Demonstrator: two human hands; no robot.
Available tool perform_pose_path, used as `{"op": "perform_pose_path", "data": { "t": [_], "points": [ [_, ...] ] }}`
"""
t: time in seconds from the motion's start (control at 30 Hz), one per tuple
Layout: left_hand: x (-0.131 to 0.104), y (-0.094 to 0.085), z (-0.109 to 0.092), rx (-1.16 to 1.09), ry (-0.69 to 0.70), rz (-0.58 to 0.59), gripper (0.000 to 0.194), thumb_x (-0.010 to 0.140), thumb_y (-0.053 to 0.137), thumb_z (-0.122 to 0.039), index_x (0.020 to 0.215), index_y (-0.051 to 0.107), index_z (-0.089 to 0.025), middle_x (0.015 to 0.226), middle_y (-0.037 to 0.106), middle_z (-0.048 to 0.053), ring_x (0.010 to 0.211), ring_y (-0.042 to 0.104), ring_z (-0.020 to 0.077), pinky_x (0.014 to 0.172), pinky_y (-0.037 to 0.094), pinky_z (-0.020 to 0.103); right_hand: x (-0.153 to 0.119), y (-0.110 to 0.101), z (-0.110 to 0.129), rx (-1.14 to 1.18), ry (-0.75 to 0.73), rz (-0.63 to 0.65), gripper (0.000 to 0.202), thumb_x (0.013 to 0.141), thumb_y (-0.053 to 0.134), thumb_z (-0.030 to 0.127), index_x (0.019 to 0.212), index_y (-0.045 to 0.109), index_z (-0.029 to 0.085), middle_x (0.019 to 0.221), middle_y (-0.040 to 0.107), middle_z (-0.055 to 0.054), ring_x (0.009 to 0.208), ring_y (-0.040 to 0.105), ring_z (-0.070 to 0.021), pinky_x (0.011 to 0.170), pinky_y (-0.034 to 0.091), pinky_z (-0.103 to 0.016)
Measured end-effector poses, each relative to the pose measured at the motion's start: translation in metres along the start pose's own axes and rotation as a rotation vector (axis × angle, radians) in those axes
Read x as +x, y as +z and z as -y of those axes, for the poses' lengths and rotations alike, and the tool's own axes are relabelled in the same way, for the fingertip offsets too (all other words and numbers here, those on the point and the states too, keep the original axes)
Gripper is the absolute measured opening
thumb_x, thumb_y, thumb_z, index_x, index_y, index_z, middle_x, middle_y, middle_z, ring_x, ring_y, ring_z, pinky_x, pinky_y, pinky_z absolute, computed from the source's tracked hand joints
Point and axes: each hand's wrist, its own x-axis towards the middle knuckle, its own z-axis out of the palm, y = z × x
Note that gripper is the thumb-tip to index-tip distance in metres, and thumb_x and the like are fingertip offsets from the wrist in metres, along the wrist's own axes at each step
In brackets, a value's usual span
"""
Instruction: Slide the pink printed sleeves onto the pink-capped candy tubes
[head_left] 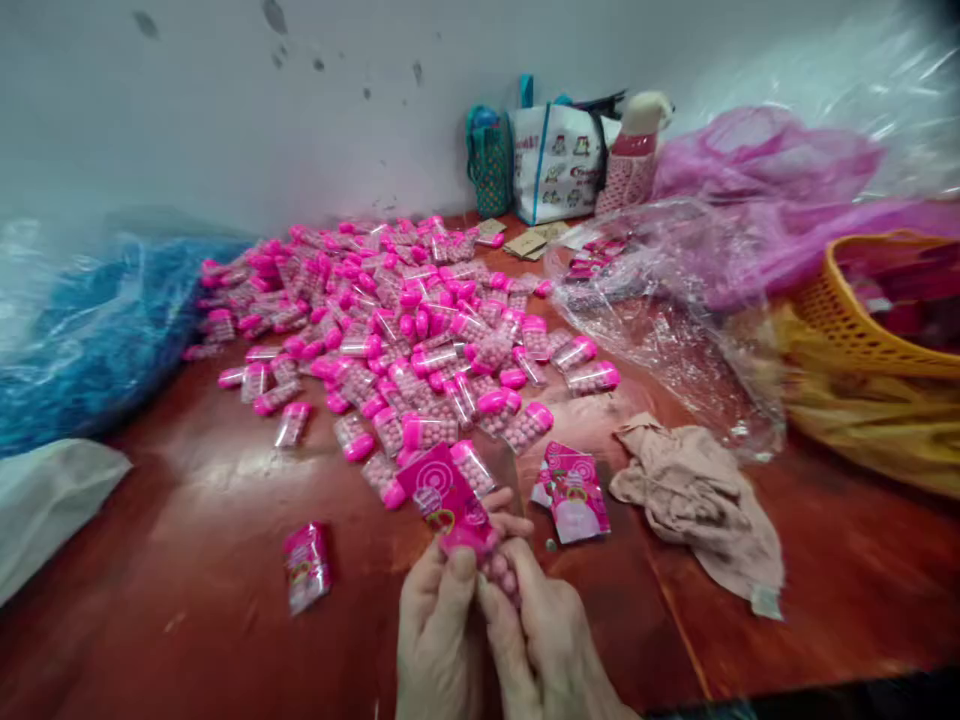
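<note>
My left hand (439,630) is closed, its thumb pressed on a pink printed label (441,488) near the label's lower end. Beside it my right hand (551,630) is wrapped round a small clear bottle of pink candy balls (501,575). The label's lower end meets the bottle's upper end; whether it goes around the bottle I cannot tell. Just right of my hands lie several loose pink labels (576,495). A bottle in a pink label (307,566) rests to the left. Ahead spreads a big heap of pink-capped candy bottles (427,430).
A crumpled beige cloth (701,490) lies on the red table (225,640) at right, near clear plastic film (675,330). A yellow basket (847,290) stands far right. A bulky blue bag (97,330) sits left. Bags (559,165) and a covered bottle (634,160) stand behind.
</note>
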Motion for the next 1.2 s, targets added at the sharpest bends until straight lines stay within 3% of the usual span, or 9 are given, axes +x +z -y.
{"op": "perform_pose_path", "data": {
  "t": [0.17,0.43,0.57,0.73,0.9,1.03,1.2],
  "points": [
    [0.006,0.005,-0.012,-0.014,0.056,0.012,0.017,0.076,0.065,-0.025,0.088,0.073,-0.016,0.091,0.071,0.01,0.086,0.064,0.0227,0.074,0.052,0.031,-0.011,0.007,-0.006,-0.002,0.103,-0.09,0.041,0.093,0.033,0.047,0.12,0.053,0.023,0.089,0.07,-0.008,0.079,0.067,-0.0205,0.06,0.051,-0.022],
    [0.002,0.013,-0.007,0.079,-0.021,0.015,0.015,0.079,0.061,-0.022,0.081,0.073,-0.014,0.089,0.071,0.011,0.083,0.064,0.0216,0.075,0.052,0.029,-0.013,0.007,0.004,0.044,0.258,-0.106,0.048,0.091,0.032,0.051,0.12,0.056,0.021,0.086,0.069,-0.01,0.078,0.066,-0.0227,0.067,0.052,-0.027],
    [-0.006,0.009,-0.005,0.087,-0.021,0.008,0.016,0.078,0.062,-0.025,0.082,0.073,-0.014,0.088,0.071,0.011,0.083,0.064,0.0225,0.078,0.051,0.031,-0.015,0.007,0.011,0.091,0.293,-0.016,0.054,0.089,0.028,0.058,0.118,0.058,0.024,0.075,0.066,-0.009,0.071,0.064,-0.0245,0.069,0.051,-0.033],
    [-0.002,-0.003,-0.006,0.081,-0.035,-0.005,0.02,0.078,0.062,-0.03,0.086,0.073,-0.016,0.09,0.071,0.01,0.085,0.065,0.0236,0.08,0.051,0.034,-0.01,0.01,-0.004,0.368,0.334,-0.016,0.05,0.086,0.04,0.057,0.116,0.055,0.02,0.097,0.064,-0.012,0.086,0.062,-0.0222,0.066,0.05,-0.026],
    [0.005,-0.009,-0.011,0.035,-0.024,-0.082,0.027,0.08,0.059,-0.036,0.089,0.072,-0.014,0.086,0.071,0.011,0.085,0.065,0.0237,0.077,0.052,0.033,-0.005,0.018,-0.018,0.62,0.289,0.144,0.05,0.085,0.041,0.059,0.107,0.057,0.017,0.081,0.06,-0.007,0.071,0.058,-0.0163,0.058,0.048,-0.023],
    [0.004,-0.001,-0.01,0.107,-0.03,-0.159,0.029,0.078,0.059,-0.036,0.091,0.071,-0.012,0.085,0.071,0.01,0.077,0.065,0.0216,0.071,0.052,0.03,-0.006,0.021,-0.019,0.619,0.321,0.145,0.049,0.084,0.045,0.058,0.111,0.056,0.018,0.083,0.06,-0.007,0.075,0.058,-0.0179,0.064,0.049,-0.025],
    [0.001,0.003,-0.006,0.175,-0.092,-0.094,0.032,0.075,0.062,-0.037,0.093,0.071,-0.012,0.081,0.071,0.011,0.068,0.064,0.0196,0.062,0.051,0.027,-0.006,0.015,-0.01,0.558,0.394,0.14,0.052,0.084,0.044,0.059,0.114,0.056,0.017,0.08,0.061,-0.007,0.07,0.059,-0.0177,0.06,0.048,-0.023]
  ]
}}
